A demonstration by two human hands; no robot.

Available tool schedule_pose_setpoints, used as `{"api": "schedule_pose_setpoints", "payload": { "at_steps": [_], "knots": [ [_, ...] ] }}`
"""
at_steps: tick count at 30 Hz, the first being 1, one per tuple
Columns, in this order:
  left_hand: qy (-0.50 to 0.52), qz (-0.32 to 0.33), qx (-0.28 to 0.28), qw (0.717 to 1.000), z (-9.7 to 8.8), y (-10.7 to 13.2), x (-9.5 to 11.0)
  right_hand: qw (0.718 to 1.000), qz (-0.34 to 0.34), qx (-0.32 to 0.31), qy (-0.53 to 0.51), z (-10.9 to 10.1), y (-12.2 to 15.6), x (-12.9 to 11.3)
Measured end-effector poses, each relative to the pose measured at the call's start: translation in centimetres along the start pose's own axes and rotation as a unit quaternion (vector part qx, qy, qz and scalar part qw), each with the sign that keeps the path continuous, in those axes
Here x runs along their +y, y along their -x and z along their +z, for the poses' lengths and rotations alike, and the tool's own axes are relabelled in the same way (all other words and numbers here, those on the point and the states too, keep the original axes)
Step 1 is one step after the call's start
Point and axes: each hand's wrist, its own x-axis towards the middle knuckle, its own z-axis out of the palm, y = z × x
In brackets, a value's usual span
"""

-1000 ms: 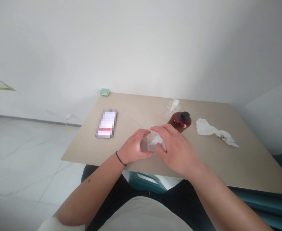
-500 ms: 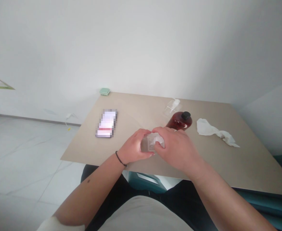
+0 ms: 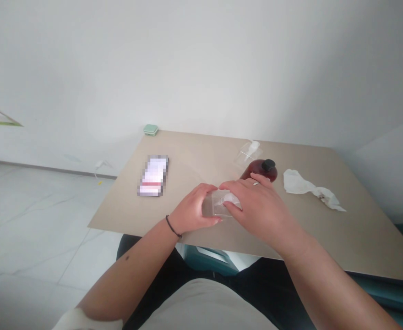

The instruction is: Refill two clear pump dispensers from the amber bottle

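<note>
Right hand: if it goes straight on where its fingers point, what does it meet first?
The clear plastic piece in the left hand; the fingers of the right hand seem to touch it.

Held between my two hands: a small clear plastic case [image 3: 217, 205], squarish, lying nearly flat, with a white piece [image 3: 229, 198] at its right end (too blurred for me to name). My left hand [image 3: 192, 208] grips its left side; my right hand [image 3: 259, 206] covers its upper right.
</note>
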Motion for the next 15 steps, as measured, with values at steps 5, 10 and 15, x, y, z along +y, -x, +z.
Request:
{"api": "schedule_pose_setpoints", "payload": {
  "at_steps": [5, 10, 15],
  "knots": [
    [-0.001, 0.000, 0.006, 1.000, 0.0, 0.0, 0.0, 1.000, 0.002, 0.014, -0.001, -0.1, -0.1, 0.4],
    [-0.011, -0.004, 0.008, 1.000, -0.1, -0.1, 0.0, 0.999, 0.007, 0.035, -0.005, -0.5, 0.0, 0.7],
    [-0.016, 0.002, 0.010, 1.000, -0.1, 0.0, -0.1, 0.998, 0.022, 0.054, -0.027, -0.8, 0.3, 1.2]
  ]
}}
